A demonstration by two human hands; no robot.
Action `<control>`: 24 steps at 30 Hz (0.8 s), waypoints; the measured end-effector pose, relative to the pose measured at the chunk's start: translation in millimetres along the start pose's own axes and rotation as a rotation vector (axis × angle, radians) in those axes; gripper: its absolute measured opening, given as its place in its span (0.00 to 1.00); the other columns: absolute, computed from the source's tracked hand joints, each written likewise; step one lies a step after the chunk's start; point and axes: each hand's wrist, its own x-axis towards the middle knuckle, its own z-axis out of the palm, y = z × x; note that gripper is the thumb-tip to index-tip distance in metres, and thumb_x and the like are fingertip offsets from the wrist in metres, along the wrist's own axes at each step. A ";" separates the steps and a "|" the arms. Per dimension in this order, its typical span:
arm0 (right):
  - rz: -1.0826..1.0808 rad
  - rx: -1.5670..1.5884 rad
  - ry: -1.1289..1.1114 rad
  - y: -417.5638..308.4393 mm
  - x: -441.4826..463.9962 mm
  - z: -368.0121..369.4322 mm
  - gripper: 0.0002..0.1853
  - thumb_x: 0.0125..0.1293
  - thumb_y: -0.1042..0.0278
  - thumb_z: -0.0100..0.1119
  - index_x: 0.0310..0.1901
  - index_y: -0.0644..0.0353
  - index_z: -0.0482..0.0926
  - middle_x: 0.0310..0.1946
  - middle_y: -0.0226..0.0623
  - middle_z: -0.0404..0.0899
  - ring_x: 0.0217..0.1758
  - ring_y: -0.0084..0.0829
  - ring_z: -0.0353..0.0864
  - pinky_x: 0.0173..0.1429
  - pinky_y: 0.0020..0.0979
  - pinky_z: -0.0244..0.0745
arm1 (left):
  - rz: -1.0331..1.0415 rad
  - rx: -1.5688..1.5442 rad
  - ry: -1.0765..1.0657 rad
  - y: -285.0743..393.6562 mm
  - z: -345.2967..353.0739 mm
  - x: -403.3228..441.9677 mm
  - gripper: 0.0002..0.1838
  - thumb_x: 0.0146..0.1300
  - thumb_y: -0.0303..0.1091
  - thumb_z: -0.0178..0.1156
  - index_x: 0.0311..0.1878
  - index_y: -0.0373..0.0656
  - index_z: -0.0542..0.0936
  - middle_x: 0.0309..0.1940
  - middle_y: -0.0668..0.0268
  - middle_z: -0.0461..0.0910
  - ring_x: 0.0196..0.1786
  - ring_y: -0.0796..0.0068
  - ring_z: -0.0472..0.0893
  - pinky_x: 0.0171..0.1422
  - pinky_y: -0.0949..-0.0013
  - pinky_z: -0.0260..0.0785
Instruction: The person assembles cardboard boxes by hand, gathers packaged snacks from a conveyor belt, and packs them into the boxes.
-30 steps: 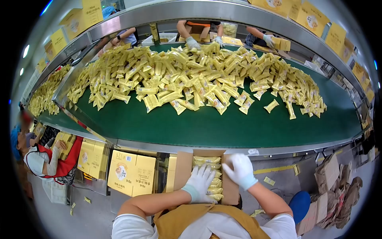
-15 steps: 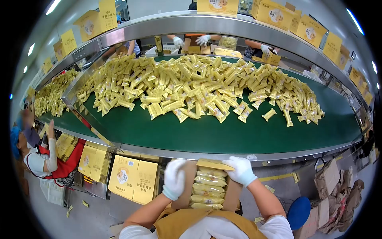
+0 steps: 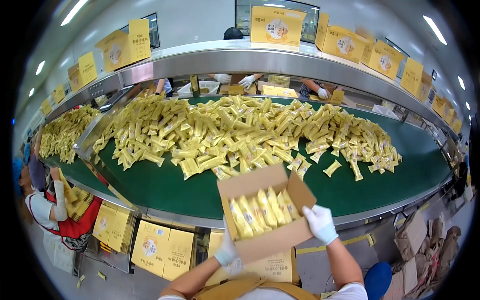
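Note:
An open cardboard box, its flaps raised, is held up between my two white-gloved hands over the near edge of the belt. Inside stands a row of yellow wrapped snack packs. My left hand grips the box's left side, its fingers partly hidden by the cardboard. At the right corner, my right hand is closed on the box wall. Beyond the box, a large heap of the same yellow packs lies on the green conveyor belt.
A metal rail crosses above the belt, with yellow display boxes on top. Flat yellow cartons are stacked below the near edge. A co-worker in a red apron stands at left. A blue stool and brown paper are at right.
The box has moved from close to my body up and forward over the belt edge. It has turned, and its flaps now stand open. My view has tilted upward.

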 end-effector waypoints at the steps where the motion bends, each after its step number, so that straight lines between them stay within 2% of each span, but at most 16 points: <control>1: -0.008 0.105 0.024 -18.4 9.2 -10.5 0.17 0.72 0.60 0.61 0.34 0.69 0.81 0.22 0.46 0.77 0.25 0.28 0.74 0.33 0.36 0.71 | 0.054 0.058 0.034 27.1 -12.9 18.9 0.35 0.70 0.42 0.60 0.73 0.47 0.54 0.68 0.59 0.67 0.66 0.60 0.72 0.71 0.56 0.66; 2: -0.076 0.178 0.090 -57.4 21.9 -23.7 0.15 0.72 0.63 0.61 0.34 0.69 0.79 0.21 0.34 0.70 0.28 0.19 0.63 0.31 0.30 0.65 | 0.138 0.138 0.073 62.1 -28.1 39.7 0.33 0.70 0.41 0.61 0.72 0.46 0.57 0.66 0.59 0.69 0.64 0.61 0.73 0.69 0.57 0.67; 4: -0.245 0.180 0.186 -91.0 62.6 -50.2 0.16 0.75 0.62 0.58 0.33 0.67 0.79 0.21 0.27 0.70 0.28 0.18 0.62 0.32 0.29 0.64 | 0.378 0.353 0.168 148.8 -61.0 81.4 0.29 0.70 0.40 0.61 0.68 0.43 0.63 0.62 0.60 0.73 0.61 0.62 0.75 0.65 0.58 0.69; 6: -0.484 0.215 0.234 -127.0 114.4 -75.7 0.17 0.78 0.60 0.51 0.50 0.70 0.76 0.42 0.36 0.75 0.46 0.27 0.70 0.50 0.32 0.68 | 0.706 0.648 0.284 247.2 -88.5 121.5 0.25 0.69 0.39 0.61 0.65 0.41 0.68 0.58 0.61 0.76 0.57 0.64 0.77 0.62 0.59 0.71; 7: -0.687 0.182 0.252 -143.8 146.6 -88.3 0.21 0.79 0.59 0.48 0.59 0.71 0.74 0.52 0.40 0.77 0.54 0.31 0.75 0.59 0.33 0.70 | 0.865 0.791 0.355 297.1 -98.6 141.6 0.23 0.69 0.38 0.62 0.63 0.40 0.71 0.56 0.61 0.78 0.56 0.64 0.79 0.60 0.59 0.72; 8: -0.862 0.169 0.249 -163.3 180.3 -98.1 0.26 0.81 0.58 0.44 0.67 0.73 0.73 0.62 0.45 0.79 0.63 0.35 0.79 0.68 0.34 0.72 | 0.919 0.789 0.409 346.7 -103.1 156.2 0.22 0.69 0.38 0.62 0.62 0.39 0.74 0.55 0.62 0.80 0.54 0.65 0.80 0.59 0.60 0.74; 9: -0.709 0.576 0.164 -194.2 200.4 -92.6 0.28 0.80 0.56 0.46 0.70 0.72 0.70 0.65 0.45 0.77 0.65 0.34 0.77 0.69 0.34 0.71 | 0.949 0.743 0.453 389.7 -104.7 168.4 0.20 0.69 0.37 0.62 0.60 0.38 0.77 0.53 0.62 0.82 0.52 0.66 0.81 0.57 0.60 0.75; 11: -1.219 -0.214 0.603 -210.7 279.9 -111.4 0.24 0.76 0.58 0.52 0.67 0.64 0.73 0.65 0.40 0.77 0.65 0.34 0.77 0.68 0.34 0.71 | 0.813 0.320 0.489 460.1 -85.9 179.0 0.25 0.75 0.48 0.56 0.63 0.35 0.76 0.48 0.63 0.82 0.49 0.72 0.79 0.55 0.63 0.74; 12: -0.968 0.299 0.355 -240.7 280.6 -104.3 0.25 0.74 0.67 0.56 0.70 0.64 0.71 0.66 0.47 0.75 0.61 0.46 0.81 0.59 0.40 0.78 | 0.960 0.377 0.463 478.4 -99.0 203.1 0.27 0.75 0.49 0.56 0.64 0.34 0.75 0.48 0.62 0.83 0.49 0.73 0.80 0.54 0.64 0.75; 13: -0.969 0.310 0.336 -246.5 304.2 -100.6 0.27 0.74 0.61 0.57 0.70 0.65 0.70 0.67 0.49 0.74 0.63 0.46 0.79 0.62 0.40 0.75 | 1.101 0.434 0.432 494.5 -112.6 229.4 0.29 0.75 0.51 0.55 0.65 0.34 0.74 0.48 0.62 0.83 0.49 0.74 0.81 0.53 0.64 0.76; 16: -0.976 0.342 0.277 -255.1 390.7 -92.4 0.37 0.71 0.45 0.58 0.71 0.67 0.69 0.69 0.54 0.72 0.71 0.46 0.72 0.74 0.38 0.66 | 0.800 0.237 0.400 514.6 -121.9 274.5 0.29 0.76 0.46 0.56 0.68 0.32 0.72 0.49 0.59 0.83 0.50 0.76 0.82 0.54 0.68 0.77; 19: -0.641 -0.262 0.577 -206.6 416.3 -63.5 0.35 0.71 0.49 0.60 0.71 0.66 0.69 0.69 0.54 0.72 0.72 0.47 0.71 0.74 0.42 0.65 | 0.504 0.543 0.344 513.5 -125.2 277.1 0.20 0.77 0.37 0.52 0.67 0.40 0.73 0.51 0.46 0.84 0.57 0.56 0.83 0.66 0.60 0.73; 20: -0.514 -0.454 0.348 -184.9 431.6 -67.8 0.23 0.68 0.67 0.63 0.64 0.59 0.77 0.61 0.42 0.79 0.56 0.46 0.82 0.60 0.42 0.76 | 0.641 0.526 0.406 496.0 -129.6 294.3 0.21 0.77 0.39 0.53 0.67 0.40 0.73 0.54 0.48 0.82 0.56 0.61 0.83 0.65 0.61 0.73; 21: -0.721 -0.655 0.538 -184.7 403.9 -54.4 0.36 0.72 0.48 0.59 0.73 0.64 0.66 0.70 0.54 0.71 0.74 0.50 0.68 0.76 0.44 0.62 | 0.778 0.517 0.470 478.5 -134.1 311.6 0.22 0.77 0.40 0.54 0.68 0.40 0.73 0.57 0.50 0.81 0.55 0.65 0.83 0.64 0.62 0.74; 23: -0.837 -0.572 0.659 -153.3 398.2 -39.9 0.42 0.68 0.44 0.62 0.77 0.60 0.62 0.73 0.54 0.67 0.80 0.52 0.59 0.80 0.41 0.56 | 1.037 0.638 0.506 445.3 -142.9 316.3 0.26 0.76 0.37 0.57 0.69 0.31 0.70 0.51 0.57 0.82 0.47 0.75 0.83 0.53 0.71 0.79; 24: -1.051 -0.561 0.794 -134.6 400.5 -31.7 0.30 0.67 0.55 0.64 0.67 0.58 0.72 0.65 0.47 0.75 0.66 0.48 0.71 0.71 0.41 0.65 | 1.280 0.878 0.542 423.5 -142.0 313.4 0.24 0.74 0.28 0.57 0.70 0.35 0.71 0.52 0.57 0.82 0.47 0.74 0.83 0.52 0.69 0.79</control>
